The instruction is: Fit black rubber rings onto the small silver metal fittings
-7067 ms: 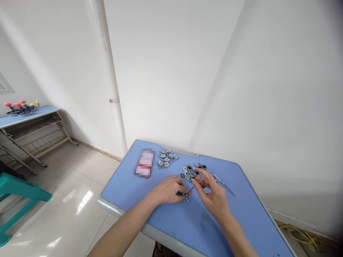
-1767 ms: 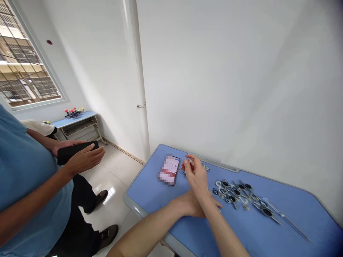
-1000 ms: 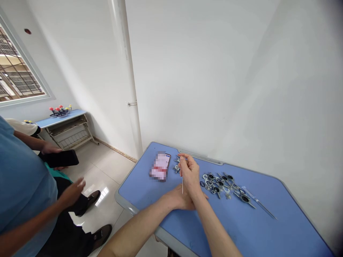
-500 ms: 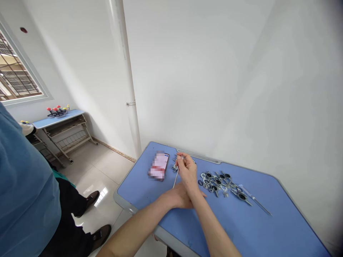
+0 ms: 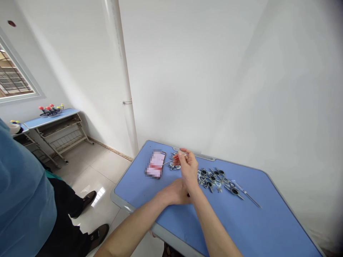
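Note:
My right hand [image 5: 189,165] is closed around the clear handle of a slim screwdriver [image 5: 169,162], whose thin shaft points left toward the phone. Below it, my left hand [image 5: 175,192] is curled close over the table. My right wrist covers most of its fingers, and a small dark bit shows at its edge, too hidden to name. Right of my hands lies a pile of small silver metal parts [image 5: 214,176] with black round centres. A few similar metal parts [image 5: 174,166] lie behind my right hand, partly covered by it.
A phone [image 5: 157,164] with a lit, partly blurred screen lies at the blue table's [image 5: 257,225] left. A second clear-handled screwdriver [image 5: 252,198] is right of the pile. Someone in a blue top [image 5: 24,192] stands at left. Another desk [image 5: 57,117] holds red-and-yellow-balled models.
My right hand has turned the screwdriver, so its shaft swings from pointing down toward my left hand to pointing left at the phone. The view has shifted slightly.

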Demonstrator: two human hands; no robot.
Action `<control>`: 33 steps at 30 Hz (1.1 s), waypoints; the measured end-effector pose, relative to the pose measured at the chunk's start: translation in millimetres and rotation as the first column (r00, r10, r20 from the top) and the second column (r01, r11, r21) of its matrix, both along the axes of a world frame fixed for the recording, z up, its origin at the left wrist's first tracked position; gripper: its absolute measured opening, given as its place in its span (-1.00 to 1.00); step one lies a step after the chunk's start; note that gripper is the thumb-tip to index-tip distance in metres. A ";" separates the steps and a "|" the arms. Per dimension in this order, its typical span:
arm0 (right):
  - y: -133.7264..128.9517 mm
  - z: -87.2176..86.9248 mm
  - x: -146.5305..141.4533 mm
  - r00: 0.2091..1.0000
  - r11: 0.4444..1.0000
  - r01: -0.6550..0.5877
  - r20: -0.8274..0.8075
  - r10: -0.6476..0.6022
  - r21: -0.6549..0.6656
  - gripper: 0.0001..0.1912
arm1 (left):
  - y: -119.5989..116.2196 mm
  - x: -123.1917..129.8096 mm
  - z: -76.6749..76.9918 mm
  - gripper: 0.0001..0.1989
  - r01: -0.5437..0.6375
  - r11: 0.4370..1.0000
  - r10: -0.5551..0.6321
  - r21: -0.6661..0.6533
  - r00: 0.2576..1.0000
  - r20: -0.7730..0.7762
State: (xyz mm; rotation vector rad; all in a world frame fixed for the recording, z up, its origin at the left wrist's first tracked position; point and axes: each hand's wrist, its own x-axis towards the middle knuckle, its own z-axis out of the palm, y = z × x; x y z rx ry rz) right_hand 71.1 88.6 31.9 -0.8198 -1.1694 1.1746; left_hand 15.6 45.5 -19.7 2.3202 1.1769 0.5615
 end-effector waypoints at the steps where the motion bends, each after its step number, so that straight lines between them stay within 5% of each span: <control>1: -0.7 5.1 6.0 1.000 1.000 0.008 -0.025 -0.008 0.008 -0.59 | -0.6 -0.4 0.8 -0.79 0.005 1.000 -0.005 0.003 1.000 0.016; 7: -7.6 24.3 66.1 0.996 0.996 0.000 0.089 -0.008 0.086 -0.61 | -4.8 -3.2 4.8 -0.79 0.001 0.998 -0.005 0.061 0.998 0.068; 15: -27.0 -0.4 141.8 0.921 0.994 -0.016 0.388 -0.029 0.112 -0.66 | -7.3 -3.0 3.9 -0.90 -0.004 1.000 0.003 0.013 0.997 0.080; 33: -48.2 -10.3 129.2 0.801 0.958 -0.064 0.587 -0.117 0.278 -0.75 | -11.3 -1.9 10.3 -0.92 -0.058 0.995 0.065 -0.077 0.994 0.092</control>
